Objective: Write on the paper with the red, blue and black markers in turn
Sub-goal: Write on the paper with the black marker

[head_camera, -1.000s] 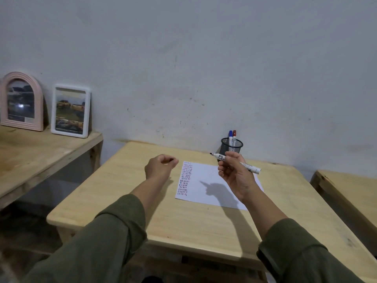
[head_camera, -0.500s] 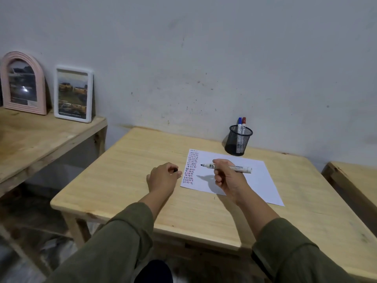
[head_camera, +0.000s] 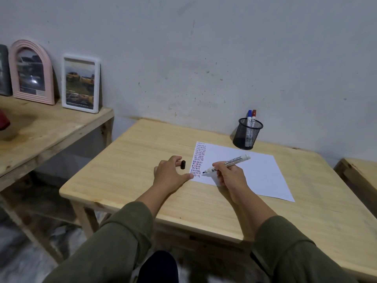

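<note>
A white sheet of paper [head_camera: 253, 170] lies on the wooden table [head_camera: 142, 164], with columns of short red, blue and black strokes along its left edge. My right hand [head_camera: 231, 174] grips an uncapped white marker [head_camera: 234, 161] with a dark tip, which rests at the paper's lower left by the strokes. My left hand [head_camera: 169, 174] lies on the table with its thumb at the paper's corner. A black cap [head_camera: 183, 164] sits at its fingertips; I cannot tell whether the fingers hold it. The blue marker [head_camera: 249, 118] and red marker [head_camera: 253, 118] stand in a black mesh cup [head_camera: 247, 136].
A lower wooden bench [head_camera: 40, 131] at the left carries a white photo frame [head_camera: 81, 83] and a pink arched frame [head_camera: 31, 72]. Another wooden surface [head_camera: 361, 170] stands at the right. The wall runs right behind the table.
My right hand came down from mid-air and brought the marker tip onto the paper's lower left. My left hand lowered to the table and its fingers spread, showing the black cap.
</note>
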`<action>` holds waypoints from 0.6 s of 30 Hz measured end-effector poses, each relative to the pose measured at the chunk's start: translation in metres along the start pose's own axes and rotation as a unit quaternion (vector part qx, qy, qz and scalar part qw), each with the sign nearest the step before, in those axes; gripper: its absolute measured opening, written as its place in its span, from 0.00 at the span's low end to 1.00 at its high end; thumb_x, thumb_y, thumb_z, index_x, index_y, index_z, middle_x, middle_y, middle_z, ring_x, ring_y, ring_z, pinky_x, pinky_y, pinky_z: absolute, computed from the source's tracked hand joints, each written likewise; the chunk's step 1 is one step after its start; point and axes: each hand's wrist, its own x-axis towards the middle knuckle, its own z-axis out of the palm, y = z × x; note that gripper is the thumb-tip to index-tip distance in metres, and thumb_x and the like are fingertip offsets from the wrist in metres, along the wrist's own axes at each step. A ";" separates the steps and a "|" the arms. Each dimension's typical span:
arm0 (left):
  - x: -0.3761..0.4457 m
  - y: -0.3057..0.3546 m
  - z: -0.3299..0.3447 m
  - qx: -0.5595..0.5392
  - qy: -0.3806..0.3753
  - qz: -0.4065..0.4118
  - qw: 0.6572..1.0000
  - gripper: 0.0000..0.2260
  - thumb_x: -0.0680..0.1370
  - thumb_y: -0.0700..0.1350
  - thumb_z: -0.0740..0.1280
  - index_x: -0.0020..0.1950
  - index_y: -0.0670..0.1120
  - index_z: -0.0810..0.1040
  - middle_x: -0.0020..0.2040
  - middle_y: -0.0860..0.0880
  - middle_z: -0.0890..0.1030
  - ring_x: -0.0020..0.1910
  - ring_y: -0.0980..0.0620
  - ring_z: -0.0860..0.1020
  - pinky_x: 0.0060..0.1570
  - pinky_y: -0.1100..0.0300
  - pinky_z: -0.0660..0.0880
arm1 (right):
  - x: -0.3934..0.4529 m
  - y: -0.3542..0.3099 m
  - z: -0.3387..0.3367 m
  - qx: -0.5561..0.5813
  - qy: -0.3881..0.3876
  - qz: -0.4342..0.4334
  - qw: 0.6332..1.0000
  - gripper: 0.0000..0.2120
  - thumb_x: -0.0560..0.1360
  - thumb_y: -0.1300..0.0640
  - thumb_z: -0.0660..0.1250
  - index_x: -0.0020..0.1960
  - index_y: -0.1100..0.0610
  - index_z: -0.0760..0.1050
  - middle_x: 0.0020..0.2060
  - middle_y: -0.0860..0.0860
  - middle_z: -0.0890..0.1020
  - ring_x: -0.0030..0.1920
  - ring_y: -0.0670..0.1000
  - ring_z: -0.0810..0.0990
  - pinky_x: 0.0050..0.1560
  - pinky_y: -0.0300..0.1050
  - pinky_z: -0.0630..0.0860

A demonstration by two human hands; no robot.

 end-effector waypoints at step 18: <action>0.002 -0.002 0.001 -0.007 0.008 0.009 1.000 0.33 0.67 0.56 0.74 0.69 0.51 0.67 0.64 0.55 0.78 0.67 0.50 0.68 0.64 0.54 0.61 | 0.005 -0.001 0.000 -0.054 -0.037 -0.005 0.998 0.07 0.73 0.55 0.68 0.47 0.59 0.80 0.33 0.52 0.77 0.31 0.47 0.72 0.34 0.39 0.69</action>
